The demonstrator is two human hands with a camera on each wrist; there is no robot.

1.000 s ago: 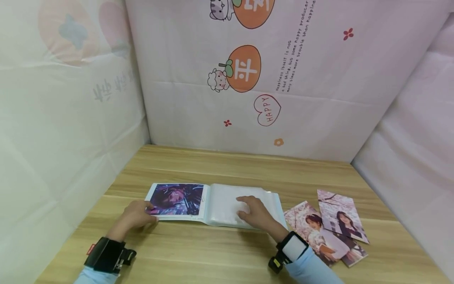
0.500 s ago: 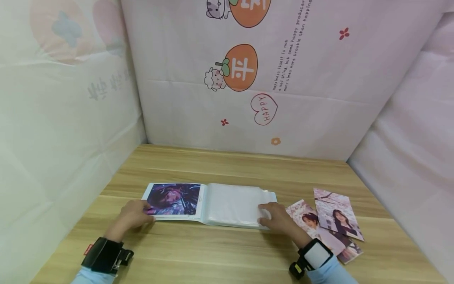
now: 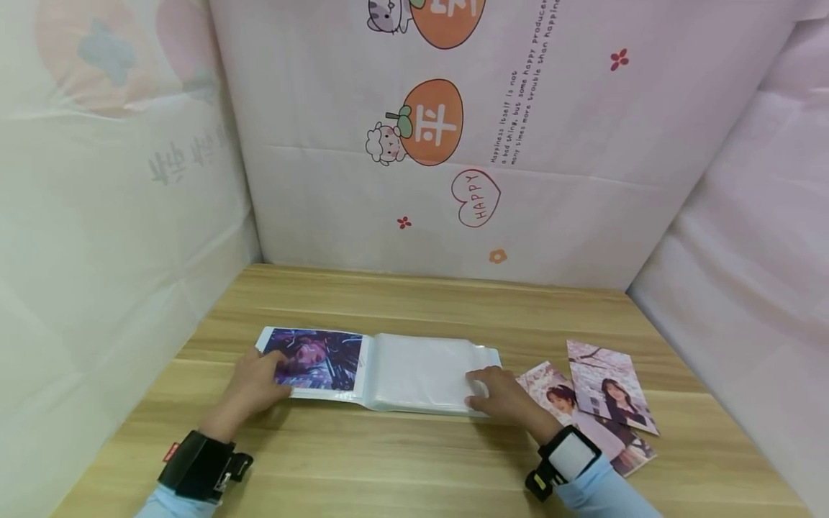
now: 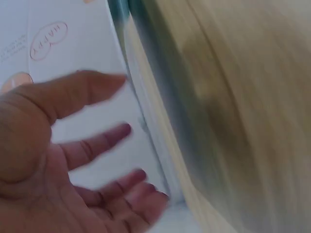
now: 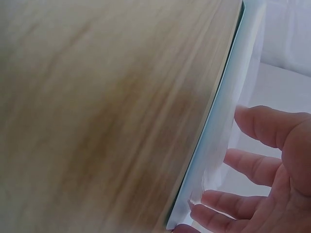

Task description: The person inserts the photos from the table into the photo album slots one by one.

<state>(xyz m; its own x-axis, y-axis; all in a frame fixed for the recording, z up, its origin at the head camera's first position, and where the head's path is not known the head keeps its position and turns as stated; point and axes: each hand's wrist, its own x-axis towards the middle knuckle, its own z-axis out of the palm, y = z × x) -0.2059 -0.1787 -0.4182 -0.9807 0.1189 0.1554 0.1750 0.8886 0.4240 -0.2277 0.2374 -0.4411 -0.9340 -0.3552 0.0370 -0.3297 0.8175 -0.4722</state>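
Album appearance: photo album (image 3: 382, 370) lies open and flat on the wooden table (image 3: 414, 460); purple picture under the left-hand fingers, blank clear sleeves under the right-hand fingers.
Album axis: long axis runs from left fingertips to right fingertips, spine crossing it.
Left hand (image 3: 254, 385): fingers relaxed, resting on the picture page.
Right hand (image 3: 505, 396): fingers loosely extended, touching the sleeve's outer edge.
Loose photos (image 3: 592, 403): just beyond the right hand.

Makeshift recording booth: wooden table (image 3: 414, 460) enclosed by cartoon-print sheets (image 3: 453, 144).
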